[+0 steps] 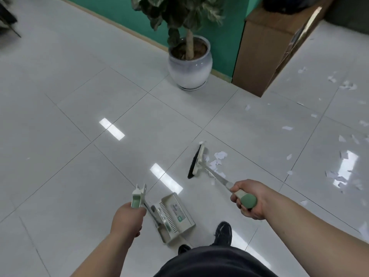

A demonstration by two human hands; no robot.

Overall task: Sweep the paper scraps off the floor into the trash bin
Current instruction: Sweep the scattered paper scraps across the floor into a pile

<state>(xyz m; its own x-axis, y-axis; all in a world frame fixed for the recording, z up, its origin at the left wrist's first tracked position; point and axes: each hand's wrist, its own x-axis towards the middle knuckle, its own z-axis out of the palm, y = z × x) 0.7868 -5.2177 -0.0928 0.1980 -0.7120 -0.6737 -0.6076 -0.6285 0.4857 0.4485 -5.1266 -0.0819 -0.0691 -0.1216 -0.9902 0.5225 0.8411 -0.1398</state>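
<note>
Underfoot, the glossy pale-grey tiled floor (79, 108), thin dark grout lines and ceiling lights mirrored in it, runs to a green wall (119, 15) where a glazed white plant pot (189, 70) and a brown boxy cabinet (257, 56) stand; open tiling lies left and ahead. Torn white paper scraps (219, 155) lie strewn to my right, a small heap just beside the black-bristled broom (196, 162). My right hand (251, 198) is clenched round its green-capped grip, and my left hand (127, 216) grips the green handle of the cream, comb-toothed plastic dustpan (175, 214), low by my black shoe (223, 232).
</note>
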